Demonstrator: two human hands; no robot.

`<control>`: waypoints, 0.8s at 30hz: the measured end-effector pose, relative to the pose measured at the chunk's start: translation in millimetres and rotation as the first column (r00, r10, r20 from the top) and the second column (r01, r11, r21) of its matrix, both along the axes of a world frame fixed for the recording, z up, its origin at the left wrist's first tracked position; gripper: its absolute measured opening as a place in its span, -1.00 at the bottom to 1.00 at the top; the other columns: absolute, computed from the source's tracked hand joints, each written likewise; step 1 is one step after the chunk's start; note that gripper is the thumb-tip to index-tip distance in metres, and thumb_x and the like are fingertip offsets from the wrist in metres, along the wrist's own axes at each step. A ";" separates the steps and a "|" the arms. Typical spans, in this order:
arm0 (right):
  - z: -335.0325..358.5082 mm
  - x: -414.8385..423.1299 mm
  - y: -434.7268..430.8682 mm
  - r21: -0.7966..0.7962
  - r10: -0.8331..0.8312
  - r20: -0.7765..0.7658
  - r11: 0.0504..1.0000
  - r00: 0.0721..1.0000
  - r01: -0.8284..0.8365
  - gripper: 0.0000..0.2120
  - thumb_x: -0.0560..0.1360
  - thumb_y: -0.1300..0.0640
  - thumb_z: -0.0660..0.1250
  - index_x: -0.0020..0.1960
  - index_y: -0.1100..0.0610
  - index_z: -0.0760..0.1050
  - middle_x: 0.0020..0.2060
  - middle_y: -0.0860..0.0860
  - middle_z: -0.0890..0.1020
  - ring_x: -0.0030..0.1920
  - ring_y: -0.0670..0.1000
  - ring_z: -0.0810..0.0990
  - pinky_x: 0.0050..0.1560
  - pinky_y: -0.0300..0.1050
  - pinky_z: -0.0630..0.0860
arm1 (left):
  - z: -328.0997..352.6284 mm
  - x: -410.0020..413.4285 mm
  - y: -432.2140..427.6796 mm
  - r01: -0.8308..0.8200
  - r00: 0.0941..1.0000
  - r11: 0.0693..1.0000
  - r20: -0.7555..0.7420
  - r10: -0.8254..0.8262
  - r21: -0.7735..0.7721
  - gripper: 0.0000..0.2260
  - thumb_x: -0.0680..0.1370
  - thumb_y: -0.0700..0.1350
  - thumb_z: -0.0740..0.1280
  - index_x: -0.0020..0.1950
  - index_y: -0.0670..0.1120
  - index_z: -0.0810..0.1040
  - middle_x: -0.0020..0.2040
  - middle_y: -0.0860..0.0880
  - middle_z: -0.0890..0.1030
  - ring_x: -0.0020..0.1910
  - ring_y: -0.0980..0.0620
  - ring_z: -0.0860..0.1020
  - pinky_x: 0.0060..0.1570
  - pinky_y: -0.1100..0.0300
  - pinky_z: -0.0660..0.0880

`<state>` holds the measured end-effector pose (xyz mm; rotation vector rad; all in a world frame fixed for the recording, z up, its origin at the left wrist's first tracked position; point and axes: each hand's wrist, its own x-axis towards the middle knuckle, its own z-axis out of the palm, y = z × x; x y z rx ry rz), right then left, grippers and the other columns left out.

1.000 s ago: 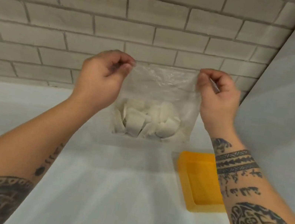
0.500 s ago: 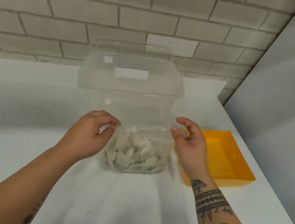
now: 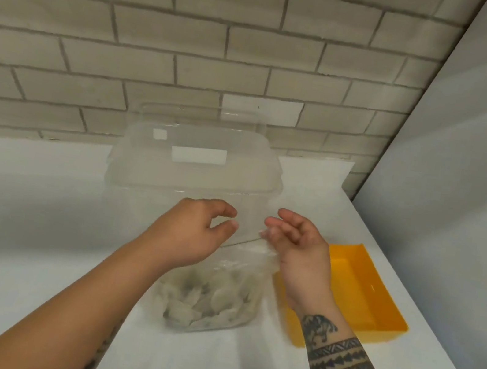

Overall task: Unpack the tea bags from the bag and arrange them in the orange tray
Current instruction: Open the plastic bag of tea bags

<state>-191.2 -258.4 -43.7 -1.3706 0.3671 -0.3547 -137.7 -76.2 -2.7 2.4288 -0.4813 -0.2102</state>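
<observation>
A clear plastic bag (image 3: 209, 301) holding several pale tea bags (image 3: 199, 305) stands on the white table, right in front of me. My left hand (image 3: 192, 233) curls over the bag's upper left edge, thumb and forefinger close together on the thin plastic. At the top right edge, the fingertips of my right hand (image 3: 298, 251) pinch the film. The orange tray (image 3: 377, 303) lies to the right of the bag, with nothing visible in it; my right wrist covers its near left corner.
A large clear plastic container (image 3: 195, 173) with a lid stands just behind the bag, near the brick wall (image 3: 194, 47). A grey panel (image 3: 460, 188) closes off the right side. The table's right edge runs just past the tray.
The bag was held up in the air in front of the wall, then came down onto the table. My hands have since drawn closer together at its top.
</observation>
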 end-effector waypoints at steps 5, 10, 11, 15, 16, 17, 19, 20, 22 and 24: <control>21.3 2.9 -2.2 0.118 0.026 0.191 0.992 0.981 -0.050 -0.75 0.51 0.42 0.37 0.12 0.17 0.54 -0.11 0.05 0.72 -0.05 0.09 0.68 0.11 -0.04 0.60 | 17.3 -0.1 -10.2 0.115 0.989 0.976 -0.076 -0.130 -0.183 -0.87 0.61 0.08 0.37 0.13 0.18 0.65 -0.09 0.18 0.71 -0.04 0.14 0.65 -0.01 0.21 0.57; 33.9 4.2 7.8 0.036 -0.061 0.199 0.998 0.978 0.055 -0.75 0.50 0.35 0.44 0.09 0.10 0.56 -0.11 -0.02 0.72 -0.06 -0.10 0.67 0.01 -0.26 0.56 | 37.1 -9.0 -17.1 -0.003 1.000 0.976 0.027 0.010 -0.217 -0.89 0.56 0.01 0.43 -0.17 0.10 0.67 -0.30 0.17 0.69 -0.31 0.13 0.64 -0.14 0.04 0.64; 36.4 1.8 9.7 -0.038 -0.109 0.192 0.992 0.975 0.119 -0.77 0.49 0.30 0.47 0.09 0.07 0.57 -0.12 -0.05 0.70 -0.08 -0.13 0.65 -0.02 -0.29 0.55 | 39.7 -11.0 -17.0 -0.039 0.998 0.975 0.038 0.048 -0.217 -0.88 0.56 0.01 0.42 -0.18 0.09 0.66 -0.31 0.17 0.69 -0.32 0.13 0.65 -0.16 0.05 0.64; 50.4 -12.9 17.8 -0.200 -0.137 0.172 0.965 0.975 0.171 -0.95 0.53 0.15 0.44 -0.04 0.02 0.62 -0.22 -0.06 0.68 -0.19 -0.12 0.62 -0.15 -0.30 0.52 | 48.8 -16.9 -14.7 -0.121 0.990 0.960 0.044 0.136 -0.253 -0.86 0.54 0.02 0.41 -0.22 0.08 0.63 -0.32 0.14 0.68 -0.32 0.08 0.68 -0.22 0.04 0.65; 54.0 -14.9 20.9 -0.197 -0.079 0.139 0.975 0.987 0.106 -0.98 0.54 0.13 0.43 -0.06 0.03 0.63 -0.22 -0.05 0.69 -0.19 -0.09 0.63 -0.18 -0.29 0.53 | 50.6 -17.8 -15.1 -0.125 0.990 0.956 0.032 0.138 -0.264 -0.86 0.54 0.01 0.42 -0.22 0.07 0.63 -0.33 0.12 0.68 -0.34 0.08 0.68 -0.25 0.05 0.64; 54.9 -15.2 23.8 -0.181 -0.027 0.094 0.982 0.995 0.043 -0.95 0.55 0.12 0.41 -0.08 0.04 0.64 -0.22 -0.04 0.70 -0.20 -0.06 0.64 -0.20 -0.27 0.53 | 51.4 -19.1 -15.9 -0.121 0.992 0.956 0.011 0.129 -0.268 -0.86 0.53 0.00 0.42 -0.22 0.05 0.63 -0.34 0.10 0.68 -0.36 0.08 0.68 -0.28 0.07 0.62; 52.7 -12.3 28.9 -0.131 0.034 0.005 0.991 0.999 -0.033 -0.91 0.57 0.12 0.39 -0.09 0.08 0.65 -0.23 0.00 0.72 -0.22 -0.03 0.66 -0.21 -0.22 0.56 | 48.9 -21.8 -18.6 -0.110 0.993 0.951 -0.061 0.097 -0.288 -0.87 0.53 -0.02 0.43 -0.21 0.01 0.64 -0.35 0.06 0.69 -0.38 0.08 0.69 -0.34 0.13 0.54; 50.4 -10.3 30.6 -0.098 0.043 -0.041 0.994 0.998 -0.047 -0.91 0.57 0.12 0.39 -0.08 0.09 0.66 -0.22 0.02 0.73 -0.21 -0.01 0.66 -0.19 -0.18 0.58 | 45.1 -22.5 -19.8 -0.115 0.990 0.942 -0.110 0.084 -0.315 -0.87 0.54 -0.03 0.43 -0.19 -0.01 0.65 -0.34 0.04 0.69 -0.37 0.07 0.70 -0.35 0.15 0.52; 45.3 -7.3 31.8 -0.011 0.051 -0.111 0.999 0.993 -0.053 -0.87 0.58 0.09 0.39 -0.07 0.12 0.66 -0.19 0.06 0.74 -0.19 0.04 0.67 -0.12 -0.10 0.60 | 34.0 -22.1 -21.1 -0.156 0.973 0.907 -0.217 0.073 -0.392 -0.85 0.57 -0.05 0.40 -0.17 -0.01 0.69 -0.29 0.01 0.71 -0.35 0.05 0.69 -0.33 0.15 0.54; 42.6 -4.9 28.9 0.063 0.061 -0.146 0.997 0.987 -0.053 -0.80 0.58 0.06 0.39 -0.04 0.20 0.66 -0.17 0.10 0.74 -0.22 0.04 0.66 -0.11 -0.06 0.61 | 24.9 -19.9 -23.0 -0.221 0.945 0.863 -0.320 0.074 -0.454 -0.83 0.59 -0.05 0.38 -0.15 0.01 0.73 -0.23 -0.02 0.73 -0.34 0.05 0.64 -0.36 0.19 0.53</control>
